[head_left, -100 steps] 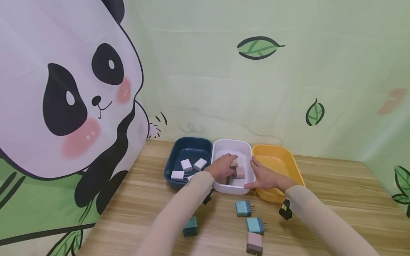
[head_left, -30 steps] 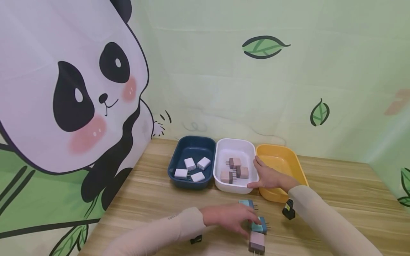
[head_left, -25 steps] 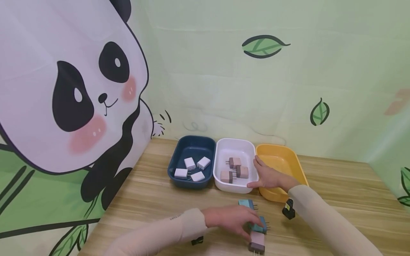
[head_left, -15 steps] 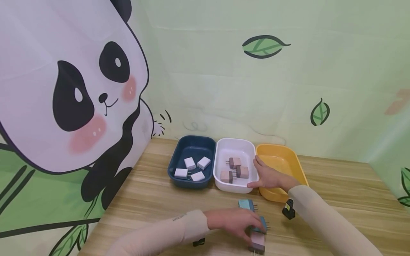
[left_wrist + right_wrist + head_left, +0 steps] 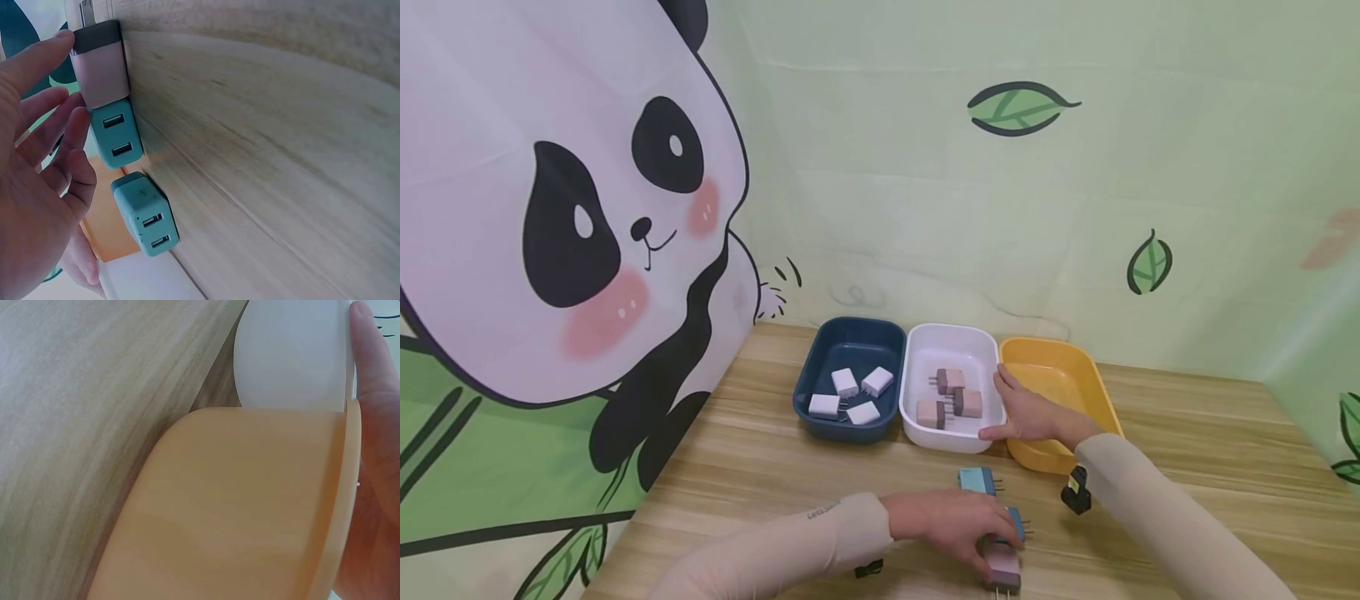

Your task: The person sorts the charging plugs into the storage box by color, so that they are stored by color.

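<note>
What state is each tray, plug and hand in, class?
Dark blue tray: holds four white plugs
White tray: holds three pink plugs
Yellow tray: upright, partly covered by right hand
Right hand: fingers extended, touching white tray
Loose pink plug: lying on table
Two teal plugs: lying on table
Left hand: at loose pink plug; grip unclear

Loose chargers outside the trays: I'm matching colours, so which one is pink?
The pink charger beside the left hand, lowest in the head view; its pink body sets it apart from the two visible teal chargers.
</note>
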`<control>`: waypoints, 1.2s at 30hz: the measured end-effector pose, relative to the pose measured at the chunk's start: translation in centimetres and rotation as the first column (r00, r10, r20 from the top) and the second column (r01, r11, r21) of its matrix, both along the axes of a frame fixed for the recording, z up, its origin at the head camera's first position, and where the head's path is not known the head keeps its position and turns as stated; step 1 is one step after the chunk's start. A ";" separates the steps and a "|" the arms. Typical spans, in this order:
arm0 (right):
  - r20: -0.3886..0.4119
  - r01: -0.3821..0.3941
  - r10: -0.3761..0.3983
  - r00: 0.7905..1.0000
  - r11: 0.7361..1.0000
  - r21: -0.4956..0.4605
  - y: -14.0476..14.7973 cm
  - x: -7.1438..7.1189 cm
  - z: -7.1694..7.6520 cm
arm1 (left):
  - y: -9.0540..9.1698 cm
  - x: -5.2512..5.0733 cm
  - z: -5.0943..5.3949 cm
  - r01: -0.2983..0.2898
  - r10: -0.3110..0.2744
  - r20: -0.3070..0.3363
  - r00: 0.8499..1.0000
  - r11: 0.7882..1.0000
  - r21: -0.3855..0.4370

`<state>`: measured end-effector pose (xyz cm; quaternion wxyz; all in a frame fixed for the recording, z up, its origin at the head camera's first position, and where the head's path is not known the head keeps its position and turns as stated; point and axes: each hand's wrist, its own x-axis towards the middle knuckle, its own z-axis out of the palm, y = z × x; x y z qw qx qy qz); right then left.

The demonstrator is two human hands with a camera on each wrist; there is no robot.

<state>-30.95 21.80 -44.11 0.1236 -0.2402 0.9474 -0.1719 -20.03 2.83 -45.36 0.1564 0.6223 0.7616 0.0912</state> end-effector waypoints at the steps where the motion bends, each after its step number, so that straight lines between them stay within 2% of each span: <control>1: 0.001 0.002 -0.002 1.000 1.000 0.001 0.0 0.0 0.0 | 0.0 0.0 0.0 0.002 -0.002 -0.006 1.000 1.000 0.000; 6: 0.017 0.013 -0.013 1.000 1.000 -0.005 -0.1 0.1 0.3 | 0.0 0.1 0.1 0.007 -0.008 -0.023 1.000 1.000 -0.011; 16: 0.018 0.021 -0.021 1.000 1.000 -0.002 -0.1 0.1 0.1 | -0.2 0.1 -0.3 0.034 -0.035 -0.106 0.994 0.999 -0.009; 25: 0.019 0.027 -0.027 0.999 1.000 -0.010 -0.1 0.0 0.1 | -0.4 0.4 0.0 0.028 -0.038 -0.131 0.991 0.997 -0.076; 30: 0.036 0.036 -0.036 0.999 0.999 -0.009 -0.1 0.2 0.3 | -0.7 0.4 0.0 0.014 -0.024 -0.101 0.995 0.995 -0.098; 36: 0.047 0.043 -0.042 0.998 0.999 -0.015 -0.3 0.3 0.5 | -1.5 0.3 0.1 0.018 -0.020 -0.041 0.999 0.998 -0.065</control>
